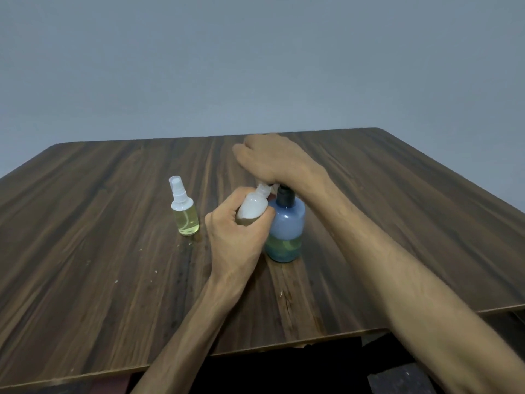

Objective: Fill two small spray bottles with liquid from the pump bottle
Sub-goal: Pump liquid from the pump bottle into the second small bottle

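Meanwhile left hand (237, 237) grips spray bottle (252, 207) tilted neck-up toward pump bottle (285, 228), right hand (270, 160) pressing

Dark streaked wood, pale blue and yellow-green liquids

The bench (113, 223) shows dark brown woodgrain with lighter tan streaks. The pump bottle (287, 223) is translucent blue with a black collar and yellow-green liquid low inside. The capped spray bottle (184, 214) is clear with a white top and pale yellow liquid; the held spray bottle (252, 209) looks milky white. The wall (255, 66) is plain grey-blue.
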`<state>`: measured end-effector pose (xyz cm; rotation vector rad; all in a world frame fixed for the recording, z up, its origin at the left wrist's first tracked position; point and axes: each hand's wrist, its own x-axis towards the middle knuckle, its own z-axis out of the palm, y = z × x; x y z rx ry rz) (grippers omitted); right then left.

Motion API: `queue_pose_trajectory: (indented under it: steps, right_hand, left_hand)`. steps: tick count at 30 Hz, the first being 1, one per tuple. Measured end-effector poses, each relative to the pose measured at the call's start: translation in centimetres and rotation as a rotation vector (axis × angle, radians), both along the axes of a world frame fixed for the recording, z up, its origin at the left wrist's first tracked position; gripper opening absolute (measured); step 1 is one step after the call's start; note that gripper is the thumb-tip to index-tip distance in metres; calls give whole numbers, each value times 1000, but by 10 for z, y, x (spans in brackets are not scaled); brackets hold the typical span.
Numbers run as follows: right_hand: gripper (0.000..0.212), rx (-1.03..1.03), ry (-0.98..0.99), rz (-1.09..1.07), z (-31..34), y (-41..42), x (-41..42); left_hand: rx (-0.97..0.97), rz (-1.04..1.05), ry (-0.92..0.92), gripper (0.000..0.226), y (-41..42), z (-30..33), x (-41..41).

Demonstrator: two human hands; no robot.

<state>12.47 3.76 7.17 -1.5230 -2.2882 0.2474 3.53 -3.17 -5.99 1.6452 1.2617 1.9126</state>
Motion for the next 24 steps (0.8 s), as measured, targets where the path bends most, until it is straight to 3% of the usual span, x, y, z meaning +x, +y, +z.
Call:
queue_pose_trajectory:
  steps: [4, 8, 11, 15, 18, 24]
  right_hand:
    - [34, 44, -15, -4, 5, 0, 1]
    - [36, -76, -74, 12, 1, 3, -2]
    - [33, 22, -20, 6, 9, 2, 0]
    - [32, -60, -32, 13, 0, 4, 0]
    - [32, 24, -16, 12, 3, -1, 1]
    - [33, -7, -20, 18, 4, -1, 0]
  left_hand:
    - [-16, -7, -26, 6, 1, 1, 1]
    - [-18, -16, -10, 7, 0, 1, 0]
    - [-12, -19, -28, 10, 0, 2, 1]
    - [-12, -9, -17, 5, 2, 0, 1]
    - [-16, -13, -28, 6, 2, 0, 2]
    - [-27, -13, -45, 9, 1, 0, 2]
